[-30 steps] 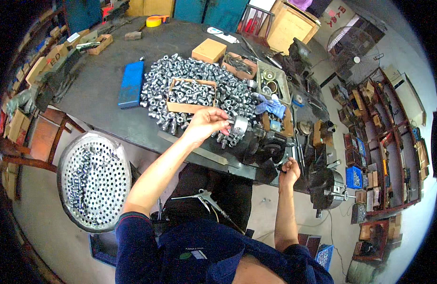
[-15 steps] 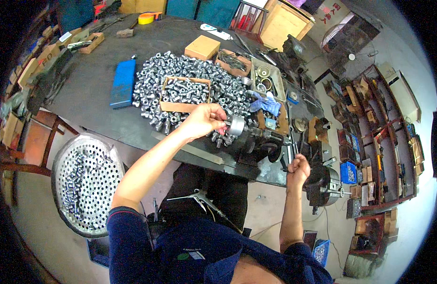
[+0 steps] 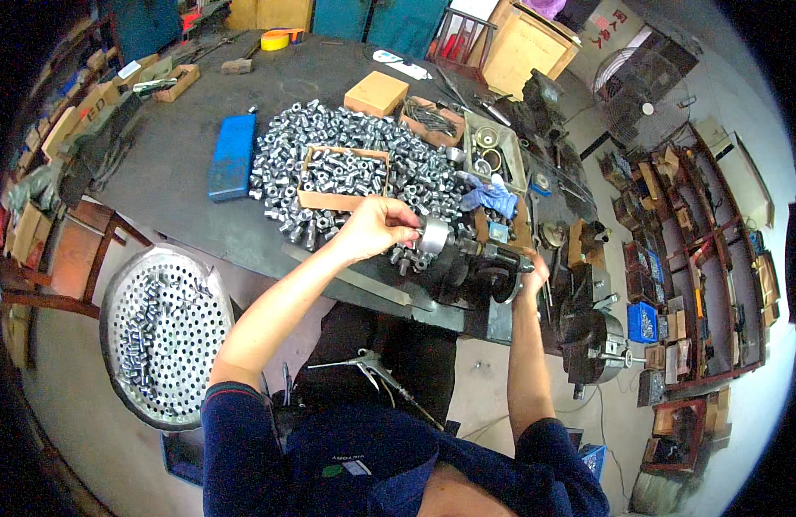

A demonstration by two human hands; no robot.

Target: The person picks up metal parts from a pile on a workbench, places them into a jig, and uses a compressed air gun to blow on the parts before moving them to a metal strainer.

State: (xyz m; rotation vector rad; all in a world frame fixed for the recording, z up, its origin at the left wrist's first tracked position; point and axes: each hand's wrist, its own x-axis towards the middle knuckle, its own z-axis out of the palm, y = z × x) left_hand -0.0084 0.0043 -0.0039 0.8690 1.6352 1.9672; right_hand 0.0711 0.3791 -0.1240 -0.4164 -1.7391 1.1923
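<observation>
The bench fixture [image 3: 501, 267] stands at the near edge of the workbench [image 3: 174, 198], toward its right corner, with its round metal head [image 3: 435, 236] facing left. The left hand [image 3: 379, 229] is at the face of this head, thumb and fingers closed in a pinch; any piece between them is too small to identify. The right hand [image 3: 534, 274] is at the fixture's opposite end, fingers partly hidden; whether it grips a control cannot be told. This placement probably lets each hand reach 1 end without crossing the other. The pile of metal fittings [image 3: 303, 129] lies farther from the near edge, with 1 open carton [image 3: 329, 202] of fittings among it, presumably for short reach. The perforated tray [image 3: 178, 414], off the near edge to the left, carries small metal parts; its holes would permit drainage. The air gun [image 3: 370, 365] lies across the lap, likely for quick access. Markings: characters on a wall sign [image 3: 609, 28], letters on a box [image 3: 98, 103] near the workbench's left edge, and inverted lettering on the dark blue shirt [image 3: 363, 487].
</observation>
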